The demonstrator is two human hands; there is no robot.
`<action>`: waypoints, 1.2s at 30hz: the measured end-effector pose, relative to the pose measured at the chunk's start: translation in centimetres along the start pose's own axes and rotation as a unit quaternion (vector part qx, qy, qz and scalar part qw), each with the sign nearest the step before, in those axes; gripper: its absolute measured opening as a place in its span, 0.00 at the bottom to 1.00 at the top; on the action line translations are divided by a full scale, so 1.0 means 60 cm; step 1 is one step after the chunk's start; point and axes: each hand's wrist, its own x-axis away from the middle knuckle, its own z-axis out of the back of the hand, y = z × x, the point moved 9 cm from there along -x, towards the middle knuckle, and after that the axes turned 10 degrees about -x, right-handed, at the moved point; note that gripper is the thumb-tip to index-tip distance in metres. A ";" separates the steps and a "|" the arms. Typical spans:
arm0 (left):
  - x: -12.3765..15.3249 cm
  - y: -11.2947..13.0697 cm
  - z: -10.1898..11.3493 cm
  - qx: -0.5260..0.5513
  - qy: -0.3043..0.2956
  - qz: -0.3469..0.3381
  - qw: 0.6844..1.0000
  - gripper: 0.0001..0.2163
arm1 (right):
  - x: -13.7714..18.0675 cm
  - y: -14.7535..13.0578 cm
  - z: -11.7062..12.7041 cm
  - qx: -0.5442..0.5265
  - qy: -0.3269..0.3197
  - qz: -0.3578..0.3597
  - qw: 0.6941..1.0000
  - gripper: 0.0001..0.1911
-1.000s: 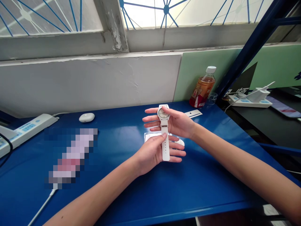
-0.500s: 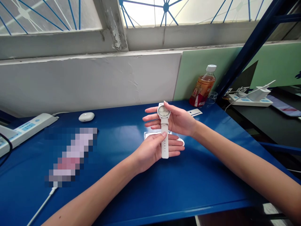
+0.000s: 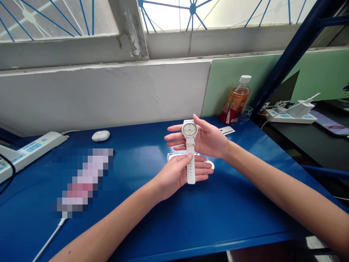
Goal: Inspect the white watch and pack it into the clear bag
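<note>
A white wristwatch (image 3: 189, 130) with a round dial is held up over the desk, dial towards me and strap hanging straight down. My left hand (image 3: 180, 170) pins the punched lower strap under its thumb, against outstretched fingers. Behind the dial, my right hand (image 3: 208, 140) has its fingers stretched out and its thumb raised beside the case, off the dial. Whether those fingers touch the watch's back is hidden. On the desk, partly covered by both hands, lies a clear-edged packet (image 3: 171, 156) with something white; its kind I cannot make out.
The blue desk (image 3: 131, 218) carries a power strip (image 3: 40, 145), a white earbud case (image 3: 100, 135) and a pixelated patch with a white cable (image 3: 51, 236). A drink bottle (image 3: 235, 103) stands at the back right, near a white card (image 3: 227, 130) and the blue post (image 3: 283, 54).
My right thumb has lifted away from the watch dial, leaving the dial uncovered. The watch's top has shifted very slightly left; my left hand keeps its place on the strap.
</note>
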 end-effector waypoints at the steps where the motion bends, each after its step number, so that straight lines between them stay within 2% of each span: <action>1: 0.000 -0.001 0.002 0.000 0.004 0.002 1.000 0.15 | 0.000 0.000 0.000 -0.005 -0.001 0.001 1.000 0.34; 6: 0.000 -0.001 0.004 0.000 0.020 0.015 1.000 0.17 | 0.001 -0.003 -0.002 -0.027 -0.022 0.017 0.999 0.32; 13: -0.002 0.005 0.003 0.003 0.018 -0.001 1.000 0.15 | -0.001 -0.004 0.010 -0.029 0.006 0.029 0.999 0.29; 18: -0.001 0.016 0.013 -0.014 0.032 -0.057 0.998 0.11 | -0.001 -0.023 0.033 -0.035 0.071 0.094 0.992 0.17; 21: 0.001 0.018 0.012 -0.021 0.035 -0.072 0.997 0.14 | -0.001 -0.036 0.042 -0.050 0.081 0.154 0.984 0.07; 24: 0.002 0.012 -0.001 -0.017 0.006 -0.058 0.998 0.19 | 0.000 -0.038 0.050 -0.045 0.096 0.180 0.978 0.10; 26: 0.003 0.009 -0.009 -0.017 -0.016 -0.049 0.999 0.21 | 0.000 -0.033 0.046 -0.031 0.087 0.172 0.981 0.12; 30: 0.004 0.008 -0.014 -0.022 -0.036 -0.044 0.998 0.20 | 0.000 -0.017 0.013 0.005 0.010 0.111 0.994 0.16; 33: 0.003 0.006 -0.011 -0.030 -0.027 -0.038 0.998 0.18 | 0.003 -0.015 -0.002 0.017 -0.028 0.088 0.996 0.15; 36: 0.001 0.009 -0.002 -0.028 -0.002 -0.053 0.998 0.15 | 0.002 -0.013 0.002 0.016 -0.021 0.074 0.997 0.15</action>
